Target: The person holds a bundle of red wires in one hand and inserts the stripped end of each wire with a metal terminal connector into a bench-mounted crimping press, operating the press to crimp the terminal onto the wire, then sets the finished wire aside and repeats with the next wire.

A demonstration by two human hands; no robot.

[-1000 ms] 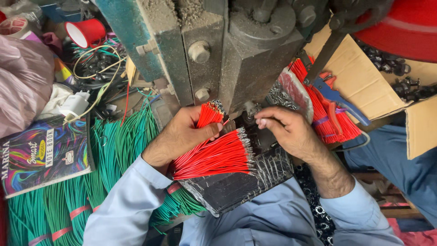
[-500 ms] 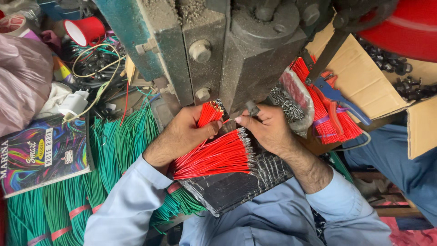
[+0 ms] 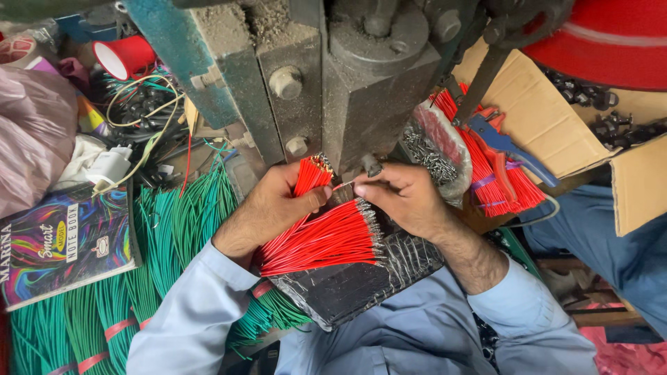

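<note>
A fanned bundle of red wires [image 3: 319, 239] is gripped in the left hand [image 3: 267, 208], the fingers closed around its upper part, where a smaller tuft with metal-tipped ends is held upright just under the grey press machine [image 3: 347, 83]. The lower, wider spread of the bundle is laid across a black wrapped pad [image 3: 361, 285] on the person's lap. A single red wire [image 3: 343, 185] is pinched between the thumb and fingertips of the right hand [image 3: 406, 198], its end brought close to the base of the press, just beside the left thumb. Bundles of green wires [image 3: 167, 236] are piled to the left, next to a colourful notebook [image 3: 66, 246]. A clear bag of small metal parts [image 3: 438, 149] is seen just beyond the right hand, and more red wires [image 3: 493, 173] with blue-handled pliers [image 3: 504, 142] are lying beside a cardboard box [image 3: 549, 125]. A red cup [image 3: 125, 57] is resting on its side at the upper left.
</note>
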